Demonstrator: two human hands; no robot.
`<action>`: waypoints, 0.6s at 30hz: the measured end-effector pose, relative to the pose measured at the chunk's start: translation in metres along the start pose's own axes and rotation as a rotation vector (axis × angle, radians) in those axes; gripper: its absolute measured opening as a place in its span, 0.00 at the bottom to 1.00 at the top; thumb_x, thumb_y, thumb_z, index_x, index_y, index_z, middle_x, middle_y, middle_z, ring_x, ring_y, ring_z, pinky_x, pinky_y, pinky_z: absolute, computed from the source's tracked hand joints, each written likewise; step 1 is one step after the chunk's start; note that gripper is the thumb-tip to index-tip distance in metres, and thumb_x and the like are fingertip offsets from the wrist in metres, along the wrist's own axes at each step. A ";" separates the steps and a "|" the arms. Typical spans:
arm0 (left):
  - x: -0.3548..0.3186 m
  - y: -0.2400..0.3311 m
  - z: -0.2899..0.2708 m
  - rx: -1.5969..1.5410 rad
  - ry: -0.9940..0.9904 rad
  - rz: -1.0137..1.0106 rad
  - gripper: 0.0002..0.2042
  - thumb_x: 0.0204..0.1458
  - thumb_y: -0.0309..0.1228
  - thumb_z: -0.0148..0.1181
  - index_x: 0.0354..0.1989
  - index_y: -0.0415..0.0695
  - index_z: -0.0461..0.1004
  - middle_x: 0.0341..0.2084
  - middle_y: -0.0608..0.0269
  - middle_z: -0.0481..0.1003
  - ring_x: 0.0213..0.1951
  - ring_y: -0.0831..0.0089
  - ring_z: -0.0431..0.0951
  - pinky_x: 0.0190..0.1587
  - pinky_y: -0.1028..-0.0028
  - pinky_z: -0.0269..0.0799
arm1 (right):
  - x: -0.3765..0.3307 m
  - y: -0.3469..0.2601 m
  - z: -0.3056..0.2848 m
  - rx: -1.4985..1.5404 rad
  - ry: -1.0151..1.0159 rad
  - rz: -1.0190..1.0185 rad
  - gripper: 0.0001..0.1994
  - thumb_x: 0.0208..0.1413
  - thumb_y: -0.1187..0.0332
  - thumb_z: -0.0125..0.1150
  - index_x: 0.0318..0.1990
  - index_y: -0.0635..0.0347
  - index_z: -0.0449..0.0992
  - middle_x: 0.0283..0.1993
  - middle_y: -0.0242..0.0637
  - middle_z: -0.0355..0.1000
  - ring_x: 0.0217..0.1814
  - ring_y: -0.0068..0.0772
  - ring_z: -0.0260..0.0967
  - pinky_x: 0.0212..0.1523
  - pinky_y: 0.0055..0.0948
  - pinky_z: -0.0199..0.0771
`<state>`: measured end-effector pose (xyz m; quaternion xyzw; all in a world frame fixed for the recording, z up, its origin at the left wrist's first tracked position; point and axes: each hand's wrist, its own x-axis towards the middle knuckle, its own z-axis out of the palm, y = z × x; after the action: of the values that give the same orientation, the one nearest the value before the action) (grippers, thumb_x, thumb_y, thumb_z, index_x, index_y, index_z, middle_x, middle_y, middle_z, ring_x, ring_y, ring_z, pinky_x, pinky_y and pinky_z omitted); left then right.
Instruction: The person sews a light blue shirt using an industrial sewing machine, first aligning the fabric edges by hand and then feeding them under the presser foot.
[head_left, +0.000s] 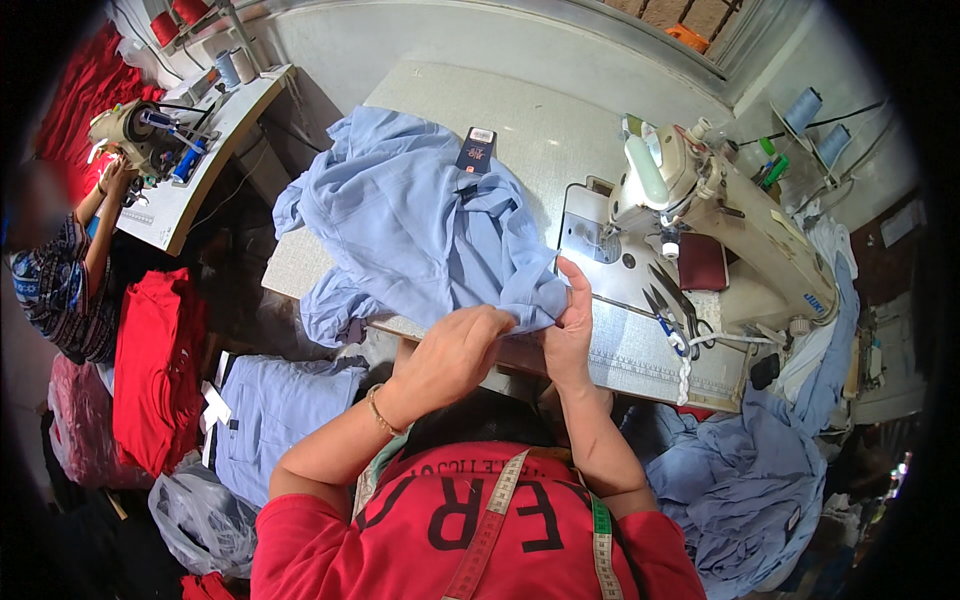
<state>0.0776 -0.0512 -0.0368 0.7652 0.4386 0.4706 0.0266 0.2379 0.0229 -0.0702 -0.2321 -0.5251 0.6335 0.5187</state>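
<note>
A light blue garment (390, 200) lies bunched over the pale sewing table, with a dark hang tag (477, 150) on top of it. My left hand (455, 350) is closed on the garment's near edge, fingers bent over the cloth. Beside it, my right hand (570, 335) pinches the same edge at the near right corner; its index finger points up. The pinched cloth sits just left of the sewing machine's (690, 185) metal bed plate (590, 240), apart from the needle area. The fingertips under the fabric are partly hidden.
Two pairs of scissors (680, 312) lie right of the plate, near a dark red pad (703, 262). Blue garments (740, 480) are heaped at lower right; folded blue cloth (280, 410) sits at left. A co-worker (70, 270) sews at another machine (135, 135) at far left.
</note>
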 end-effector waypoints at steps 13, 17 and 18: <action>0.015 -0.006 -0.004 0.158 -0.130 -0.031 0.20 0.36 0.22 0.61 0.43 0.43 0.72 0.22 0.61 0.71 0.23 0.61 0.74 0.26 0.66 0.69 | -0.004 0.002 -0.003 -0.071 -0.018 -0.065 0.33 0.49 0.88 0.54 0.65 0.61 0.55 0.57 0.36 0.65 0.56 0.27 0.67 0.56 0.27 0.69; 0.009 -0.010 0.001 0.168 -0.087 -0.026 0.20 0.32 0.23 0.64 0.40 0.44 0.74 0.23 0.63 0.73 0.22 0.62 0.74 0.24 0.66 0.68 | -0.005 0.003 -0.003 -0.082 -0.033 -0.084 0.34 0.47 0.91 0.50 0.65 0.62 0.55 0.57 0.36 0.64 0.57 0.28 0.66 0.57 0.28 0.68; 0.009 -0.011 0.002 0.178 -0.075 -0.020 0.20 0.32 0.24 0.64 0.40 0.44 0.74 0.23 0.63 0.73 0.22 0.62 0.74 0.24 0.66 0.68 | -0.005 0.003 -0.003 -0.082 -0.030 -0.084 0.34 0.47 0.91 0.50 0.65 0.62 0.55 0.57 0.36 0.65 0.57 0.28 0.66 0.57 0.28 0.68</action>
<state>0.0734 -0.0377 -0.0365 0.7773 0.4848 0.4004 -0.0204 0.2410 0.0204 -0.0751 -0.2211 -0.5676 0.5925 0.5271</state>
